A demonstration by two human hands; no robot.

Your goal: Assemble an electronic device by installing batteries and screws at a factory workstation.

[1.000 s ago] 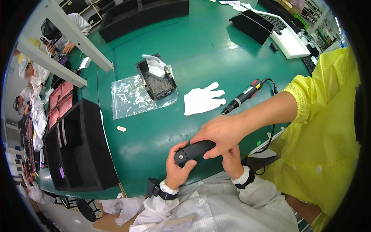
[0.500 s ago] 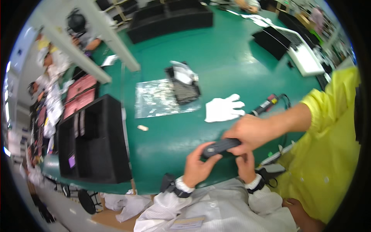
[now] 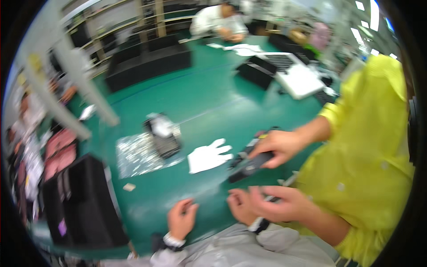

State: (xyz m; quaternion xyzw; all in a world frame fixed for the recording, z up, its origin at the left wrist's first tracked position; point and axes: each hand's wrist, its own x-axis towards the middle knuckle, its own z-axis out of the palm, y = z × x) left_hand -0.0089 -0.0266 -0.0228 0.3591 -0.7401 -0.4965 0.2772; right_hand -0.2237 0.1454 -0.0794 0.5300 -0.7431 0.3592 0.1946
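Over the near table edge, my left hand is held with thumb and fingers loosely curved and a gap between them; nothing shows in it. My right hand is curled beside it, blurred and partly overlapped by a co-worker's hand, so its grip is unclear. That co-worker, in yellow, holds a dark oblong handheld device in one hand, just beyond my right hand. Their other hand holds a small dark piece, too blurred to name. A white glove lies flat ahead of my hands.
A black corded tool lies behind the device. Left of the glove, a clear plastic bag lies by a dark mesh pouch. A black divided box stands at left, another at the back. The co-worker's yellow sleeve fills the right.
The dark device has left my left hand and is now with the co-worker, farther right. My hands have drawn apart from it. The co-worker's second hand has come in; the view has turned right.
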